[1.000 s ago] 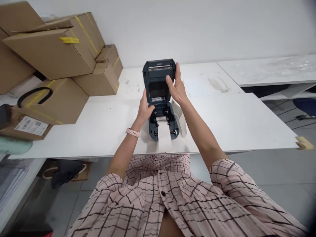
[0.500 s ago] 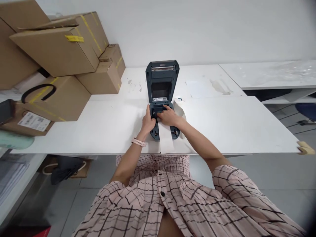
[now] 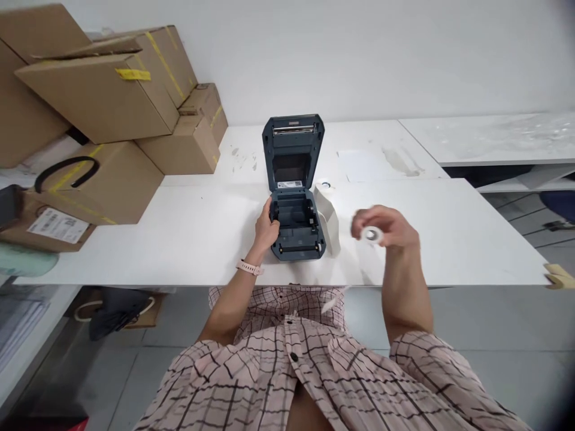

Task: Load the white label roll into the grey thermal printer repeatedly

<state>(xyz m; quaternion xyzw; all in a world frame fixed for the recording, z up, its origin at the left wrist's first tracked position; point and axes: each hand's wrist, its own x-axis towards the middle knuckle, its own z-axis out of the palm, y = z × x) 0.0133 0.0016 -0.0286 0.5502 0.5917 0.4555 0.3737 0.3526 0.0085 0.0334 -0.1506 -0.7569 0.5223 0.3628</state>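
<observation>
A dark blue-grey label printer (image 3: 296,239) stands on the white table with its lid (image 3: 294,149) tipped up and back. Its roll bay lies bare, with a roller across the front. My left hand (image 3: 266,228) grips the printer's left edge, thumb toward the inside and fingers along the side. Off to the right, above the table, my right hand (image 3: 390,226) is closed around a small white label roll (image 3: 372,234), its core end facing me. A pale blurred strip (image 3: 331,302) shows below the table edge; whether it joins the roll I cannot tell.
Beside the printer's right side lies a loose paper strip (image 3: 330,224), with another white roll (image 3: 324,185) behind it. Cardboard boxes (image 3: 103,96) are stacked at the left. A white sheet (image 3: 354,164) lies farther back. The table's front edge runs close to my body.
My right hand has come out of the printer and moved right, carrying the label roll. The paper strip that hung over the printer's front is gone from there. My left hand stays at the printer's left side.
</observation>
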